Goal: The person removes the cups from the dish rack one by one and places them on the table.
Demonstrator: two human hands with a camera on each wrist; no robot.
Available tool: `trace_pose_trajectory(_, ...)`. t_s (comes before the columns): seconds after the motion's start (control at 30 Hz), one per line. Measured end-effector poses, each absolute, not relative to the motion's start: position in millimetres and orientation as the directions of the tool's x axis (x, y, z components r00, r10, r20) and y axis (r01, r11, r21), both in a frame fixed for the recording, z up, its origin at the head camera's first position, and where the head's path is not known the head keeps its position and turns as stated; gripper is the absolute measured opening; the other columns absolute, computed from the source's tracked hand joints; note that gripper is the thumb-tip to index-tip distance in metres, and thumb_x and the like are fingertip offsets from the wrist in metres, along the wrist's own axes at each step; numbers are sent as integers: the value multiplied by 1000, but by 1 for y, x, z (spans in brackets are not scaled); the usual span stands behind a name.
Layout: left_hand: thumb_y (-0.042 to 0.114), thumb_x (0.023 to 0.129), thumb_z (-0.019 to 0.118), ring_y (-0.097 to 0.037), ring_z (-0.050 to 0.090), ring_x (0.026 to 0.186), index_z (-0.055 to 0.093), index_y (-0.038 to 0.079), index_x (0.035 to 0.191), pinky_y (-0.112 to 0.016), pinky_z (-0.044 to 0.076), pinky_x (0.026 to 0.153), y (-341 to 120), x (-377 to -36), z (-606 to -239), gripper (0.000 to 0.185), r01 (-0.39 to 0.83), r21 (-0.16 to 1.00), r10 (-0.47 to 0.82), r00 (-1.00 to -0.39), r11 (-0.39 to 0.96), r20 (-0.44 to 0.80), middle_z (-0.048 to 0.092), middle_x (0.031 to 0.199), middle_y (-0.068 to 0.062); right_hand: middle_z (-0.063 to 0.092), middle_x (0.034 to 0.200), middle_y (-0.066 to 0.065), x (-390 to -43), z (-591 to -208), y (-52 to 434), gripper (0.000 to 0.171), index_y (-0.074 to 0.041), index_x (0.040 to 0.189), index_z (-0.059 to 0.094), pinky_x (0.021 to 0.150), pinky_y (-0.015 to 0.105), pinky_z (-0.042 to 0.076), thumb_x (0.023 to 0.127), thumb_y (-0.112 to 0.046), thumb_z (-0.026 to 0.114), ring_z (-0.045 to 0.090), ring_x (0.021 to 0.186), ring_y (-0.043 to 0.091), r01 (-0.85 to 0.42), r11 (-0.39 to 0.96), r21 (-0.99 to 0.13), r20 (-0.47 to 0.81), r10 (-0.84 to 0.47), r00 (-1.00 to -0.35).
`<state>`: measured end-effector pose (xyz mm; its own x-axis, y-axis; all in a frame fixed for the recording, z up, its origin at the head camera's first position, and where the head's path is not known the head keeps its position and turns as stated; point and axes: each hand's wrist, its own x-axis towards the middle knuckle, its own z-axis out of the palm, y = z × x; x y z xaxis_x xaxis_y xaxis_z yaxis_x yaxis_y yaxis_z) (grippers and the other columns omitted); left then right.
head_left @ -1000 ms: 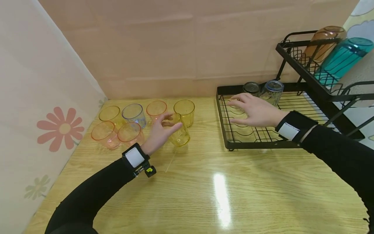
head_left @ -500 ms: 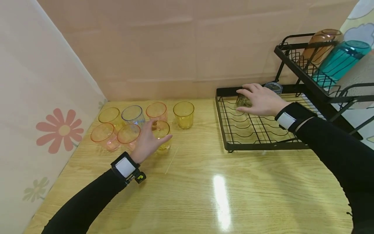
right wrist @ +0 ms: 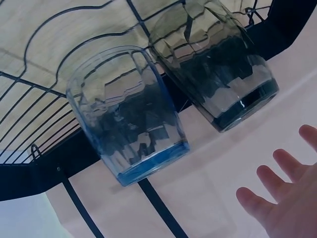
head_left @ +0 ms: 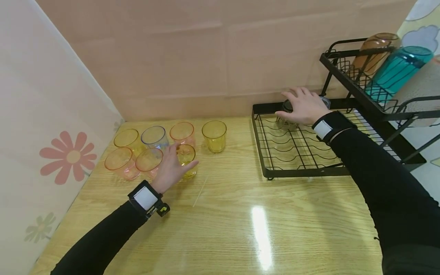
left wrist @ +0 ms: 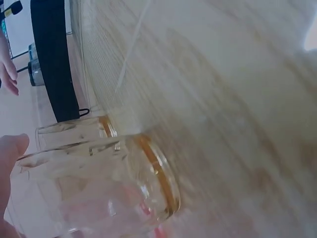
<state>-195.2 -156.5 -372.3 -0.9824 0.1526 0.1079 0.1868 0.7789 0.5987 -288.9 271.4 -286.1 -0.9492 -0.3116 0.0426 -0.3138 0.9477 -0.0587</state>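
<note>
My left hand (head_left: 183, 158) grips a yellow tumbler (head_left: 188, 152) that stands upright on the wooden table, right beside a cluster of coloured tumblers. The left wrist view shows the same yellow tumbler (left wrist: 109, 188) close up with my thumb (left wrist: 10, 153) against its side. My right hand (head_left: 295, 103) hovers with fingers spread over an upturned smoky grey glass (head_left: 285, 121) at the back of the black wire rack (head_left: 261, 152). In the right wrist view the grey glass (right wrist: 218, 64) and a blue-tinted glass (right wrist: 131, 114) stand upside down side by side, and my straight fingers (right wrist: 277, 208) touch neither.
Several upright tumblers stand at the back left: a yellow one (head_left: 214, 135), orange ones (head_left: 182, 131) and a clear blue-rimmed one (head_left: 153, 136). The rack's upper tier (head_left: 347, 72) holds an amber cup (head_left: 372, 53) and a teal cup (head_left: 395, 72). Walls close in behind and on the left.
My left hand has slid the yellow tumbler left, up against the cluster. My right hand has moved to the back of the rack, over the grey glass.
</note>
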Motion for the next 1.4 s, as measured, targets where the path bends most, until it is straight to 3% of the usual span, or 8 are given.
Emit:
trace_pose_trajectory(0.23, 45, 86, 72, -44, 35, 126, 25, -11, 144, -55, 38, 100, -159, -196, -369, 93, 279, 464, 241, -960, 841, 140, 31, 139, -32, 25, 147, 32, -297, -278, 267, 87, -5, 151, 28, 99, 70, 24, 93, -67, 42, 25, 131, 54, -288, 956, -60, 38, -286, -957)
trace_pose_trajectory(0.43, 50, 82, 74, -54, 29, 131, 22, -10, 146, -66, 33, 98, -157, -197, -355, 101, 445, 273, 375, -886, 853, 273, 20, 148, -36, 23, 148, 33, -302, -275, 272, 87, -5, 151, 27, 99, 71, 21, 93, -68, 40, 22, 133, 54, -256, 965, -63, 34, -255, -966)
trace_pose_trajectory(0.6, 53, 79, 76, -53, 36, 127, 32, -11, 141, -61, 36, 99, -150, -206, -332, 99, 526, 118, 455, -811, 842, 367, 30, 142, -37, 20, 149, 34, -305, -272, 276, 88, -5, 152, 27, 99, 71, 22, 92, -69, 38, 21, 133, 55, -227, 971, -75, 23, -226, -974)
trace_pose_trajectory(0.83, 71, 80, 61, -44, 27, 137, 28, 2, 151, -60, 29, 105, -127, -231, -303, 104, 491, -10, 479, -844, 871, 241, 26, 152, -28, 20, 149, 34, -311, -274, 277, 91, -6, 153, 24, 98, 72, 23, 91, -71, 37, 19, 134, 55, -220, 972, -88, 24, -218, -976)
trace_pose_trajectory(0.97, 78, 79, 52, -40, 20, 142, 22, 9, 155, -62, 23, 108, -104, -243, -296, 107, 491, -28, 487, -852, 871, 191, 20, 156, -23, 20, 149, 34, -314, -277, 273, 90, -6, 153, 24, 99, 71, 23, 92, -70, 38, 19, 134, 54, -226, 969, -99, 22, -225, -974)
trace_pose_trajectory(1.2, 82, 79, 46, -38, 19, 142, 16, 14, 157, -61, 20, 109, -60, -250, -297, 107, 528, -7, 520, -833, 849, 190, 16, 158, -19, 21, 149, 33, -321, -294, 268, 89, -6, 153, 25, 99, 69, 26, 92, -69, 40, 19, 135, 53, -224, 968, -112, 10, -224, -975)
trace_pose_trajectory(1.4, 86, 78, 41, -37, 18, 143, 9, 18, 158, -61, 19, 110, -27, -254, -300, 110, 499, 40, 485, -856, 865, 179, 12, 160, -17, 22, 147, 34, -325, -311, 269, 91, -3, 151, 27, 95, 69, 31, 91, -70, 40, 20, 135, 53, -184, 974, -129, 6, -184, -983)
